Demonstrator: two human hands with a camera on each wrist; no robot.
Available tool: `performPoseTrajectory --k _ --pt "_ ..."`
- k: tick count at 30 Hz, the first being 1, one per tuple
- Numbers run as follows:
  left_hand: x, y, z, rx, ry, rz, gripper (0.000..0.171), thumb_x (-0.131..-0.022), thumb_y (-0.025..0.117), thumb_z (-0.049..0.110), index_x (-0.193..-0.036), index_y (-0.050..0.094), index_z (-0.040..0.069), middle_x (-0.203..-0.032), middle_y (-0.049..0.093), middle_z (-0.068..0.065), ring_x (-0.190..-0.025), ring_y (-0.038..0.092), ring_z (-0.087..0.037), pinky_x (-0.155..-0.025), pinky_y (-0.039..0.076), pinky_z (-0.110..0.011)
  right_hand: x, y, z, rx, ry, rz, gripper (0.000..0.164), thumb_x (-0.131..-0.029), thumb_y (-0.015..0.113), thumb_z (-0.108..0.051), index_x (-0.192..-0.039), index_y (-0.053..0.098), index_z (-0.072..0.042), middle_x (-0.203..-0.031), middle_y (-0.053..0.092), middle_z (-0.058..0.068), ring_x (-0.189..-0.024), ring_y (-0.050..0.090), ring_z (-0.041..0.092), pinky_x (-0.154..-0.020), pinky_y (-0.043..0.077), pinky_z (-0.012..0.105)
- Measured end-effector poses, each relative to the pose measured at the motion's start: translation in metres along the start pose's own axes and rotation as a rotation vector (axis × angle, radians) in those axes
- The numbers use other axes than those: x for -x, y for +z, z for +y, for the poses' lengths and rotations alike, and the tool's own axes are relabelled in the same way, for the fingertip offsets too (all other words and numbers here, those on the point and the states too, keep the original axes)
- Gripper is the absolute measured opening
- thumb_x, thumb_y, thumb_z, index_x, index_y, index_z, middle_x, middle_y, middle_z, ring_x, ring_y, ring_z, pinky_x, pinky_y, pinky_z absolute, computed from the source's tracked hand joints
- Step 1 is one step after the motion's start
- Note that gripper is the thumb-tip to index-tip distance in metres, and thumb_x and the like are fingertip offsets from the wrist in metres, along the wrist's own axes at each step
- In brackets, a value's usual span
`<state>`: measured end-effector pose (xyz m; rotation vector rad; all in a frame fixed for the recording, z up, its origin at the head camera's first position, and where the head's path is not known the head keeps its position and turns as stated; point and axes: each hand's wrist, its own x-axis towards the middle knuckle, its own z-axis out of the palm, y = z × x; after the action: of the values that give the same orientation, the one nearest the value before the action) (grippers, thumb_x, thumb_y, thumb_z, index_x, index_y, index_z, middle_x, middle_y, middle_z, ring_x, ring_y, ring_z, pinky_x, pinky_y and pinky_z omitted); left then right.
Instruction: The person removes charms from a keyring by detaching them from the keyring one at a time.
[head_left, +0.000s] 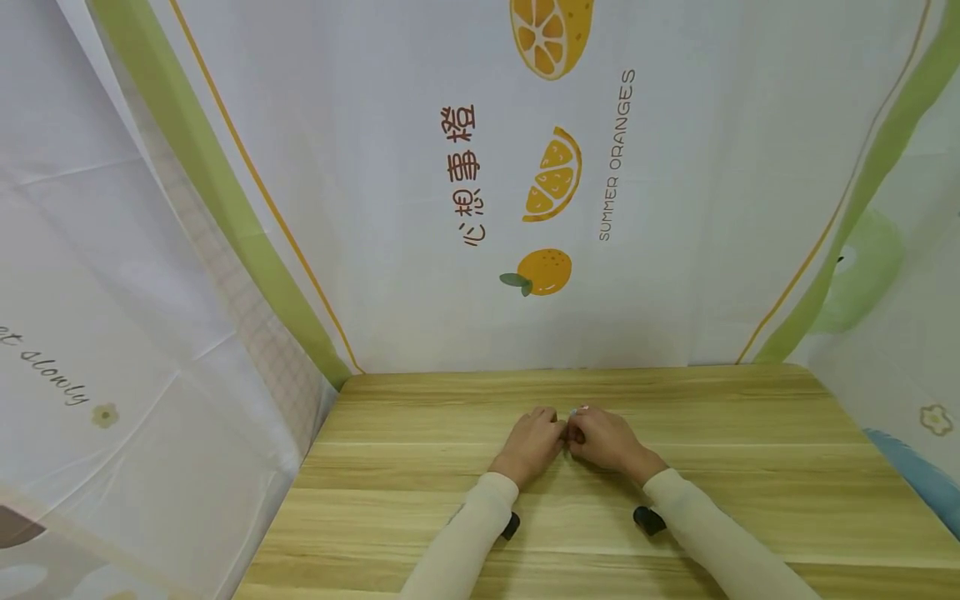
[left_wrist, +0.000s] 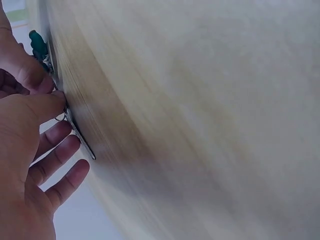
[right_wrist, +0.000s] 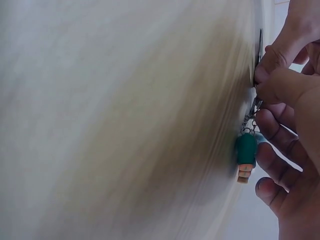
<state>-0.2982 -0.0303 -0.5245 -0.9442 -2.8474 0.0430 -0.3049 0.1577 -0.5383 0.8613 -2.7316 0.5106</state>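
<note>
My left hand (head_left: 531, 442) and right hand (head_left: 603, 437) meet fingertip to fingertip, low over the wooden table. Between them is a keychain with a green figure-like charm (right_wrist: 246, 149), orange at its lower end. A short chain and small rings join it to metal parts. In the left wrist view, a thin flat metal piece (left_wrist: 81, 136) sticks out past the left thumb and forefinger, which pinch it; its kind is unclear. The right thumb and forefinger pinch the keychain close by, with the charm hanging beside the other right fingers. Fingertips hide the join.
The wood-grain table (head_left: 420, 517) runs back to a white cloth (head_left: 675, 208) printed with oranges. Printed cloth also hangs on the left and right sides. A black wrist device (head_left: 649, 520) shows under the right sleeve.
</note>
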Motion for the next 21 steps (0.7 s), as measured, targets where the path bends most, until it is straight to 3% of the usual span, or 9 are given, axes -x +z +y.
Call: performPoseTrajectory --k 8,17,21 --pt "-0.0007 -0.0004 0.0016 -0.012 0.007 0.028 0.013 -0.108 0.066 0.027 -0.108 0.077 0.02 -0.105 0.064 0.004 -0.102 0.061 -0.014 -0.085 0.053 -0.028 0.0007 -0.0019 0.0004 -0.028 0.013 0.008 0.019 -0.09 0.08 -0.01 -0.081 0.066 -0.018 -0.077 0.056 -0.009 -0.069 0.045 0.005 -0.061 0.04 0.022" --pt "-0.0029 0.0007 0.0013 -0.013 0.001 0.004 0.016 -0.108 0.064 0.03 -0.1 0.073 0.02 -0.105 0.064 0.005 -0.1 0.059 -0.013 -0.084 0.052 -0.028 -0.0009 -0.0001 0.0045 -0.077 0.061 0.011 0.011 -0.095 0.078 -0.014 -0.089 0.071 -0.021 -0.083 0.063 -0.011 -0.072 0.054 0.004 -0.065 0.048 0.025" --pt "-0.004 0.0013 -0.0003 -0.025 0.013 0.026 0.014 -0.106 0.067 0.028 -0.098 0.074 0.019 -0.101 0.065 0.005 -0.098 0.061 -0.013 -0.083 0.053 -0.028 -0.0024 -0.0008 0.0048 -0.112 0.077 -0.001 0.009 -0.096 0.078 -0.016 -0.091 0.072 -0.021 -0.085 0.065 -0.011 -0.074 0.056 0.003 -0.066 0.051 0.026"
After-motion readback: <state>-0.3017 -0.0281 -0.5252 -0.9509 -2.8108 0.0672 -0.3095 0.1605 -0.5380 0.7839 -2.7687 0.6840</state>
